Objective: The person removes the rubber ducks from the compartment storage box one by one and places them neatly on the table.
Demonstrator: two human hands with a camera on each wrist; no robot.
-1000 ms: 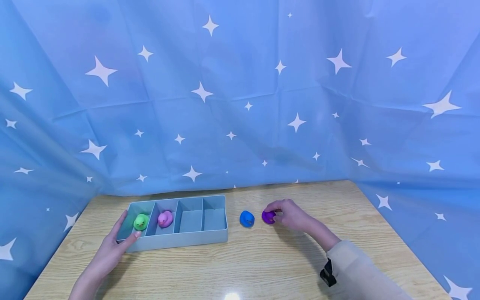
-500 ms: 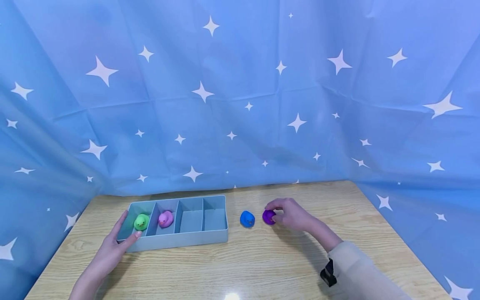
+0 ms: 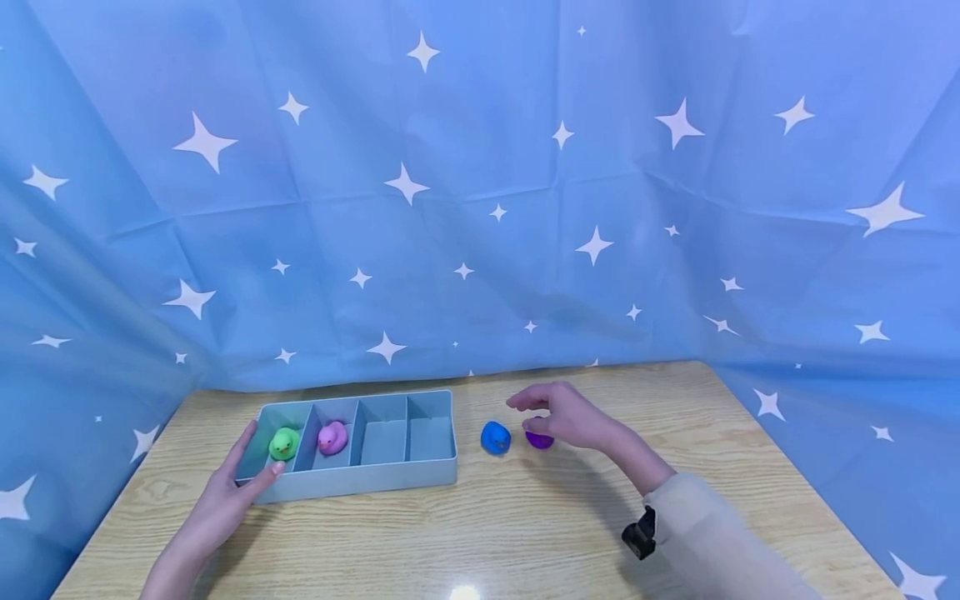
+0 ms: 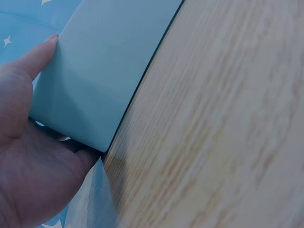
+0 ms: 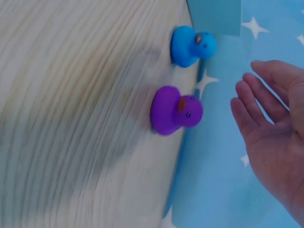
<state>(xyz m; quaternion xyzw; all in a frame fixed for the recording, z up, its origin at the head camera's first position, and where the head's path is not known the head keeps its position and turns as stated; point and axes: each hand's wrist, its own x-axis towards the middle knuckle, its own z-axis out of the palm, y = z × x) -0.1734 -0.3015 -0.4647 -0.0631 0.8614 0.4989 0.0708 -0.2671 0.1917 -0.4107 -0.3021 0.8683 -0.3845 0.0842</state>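
A blue-grey divided box [image 3: 360,479] with a row of compartments stands at the table's left. My left hand [image 3: 221,500] holds its left end, thumb on the near wall and fingers round the end wall, as the left wrist view shows. A green rubber duck [image 3: 283,444] sits in the leftmost compartment, a pink rubber duck [image 3: 332,437] in the one beside it. Right of the box stand a blue rubber duck [image 3: 495,437] and a purple rubber duck [image 5: 166,111]. Above the purple duck hovers my right hand [image 3: 573,417], fingers spread, apart from it in the right wrist view.
The two right-hand compartments of the box hold nothing. The wooden table [image 3: 480,542] meets a blue star-patterned cloth [image 3: 480,233] at the back and sides. A black strap piece [image 3: 640,533] hangs at the right sleeve.
My right hand has let go of the purple duck and lifted slightly up and to the left, its fingers opening. The purple duck stays in place. My left hand has not moved.
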